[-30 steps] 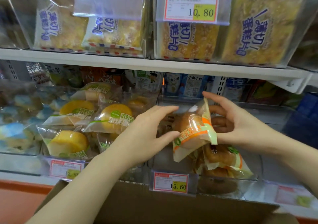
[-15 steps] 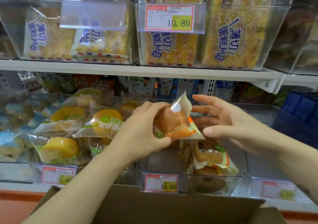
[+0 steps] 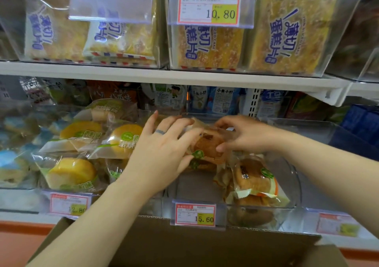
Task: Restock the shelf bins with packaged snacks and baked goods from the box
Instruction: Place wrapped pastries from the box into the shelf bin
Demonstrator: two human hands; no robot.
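Cardboard box [image 3: 184,250] sits just below the clear bin [image 3: 295,184] tagged 15.60. Over that bin's rear left, left hand [image 3: 162,154] and right hand [image 3: 244,135] each have a grip curled round one wrapped bun [image 3: 207,145]. Stacked packs [image 3: 254,176] fill the bin's right side. Sliced cakes [image 3: 209,45] sit on the shelf above it.

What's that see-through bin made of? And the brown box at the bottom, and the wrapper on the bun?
The bin looks like hard clear plastic, glossy; you can see the buns through its walls. The box looks like brown cardboard, matte, and its cut top edge seems ribbed. The bun wrapper seems to be thin plastic film, shiny and crinkly, partly clear with printed patches.
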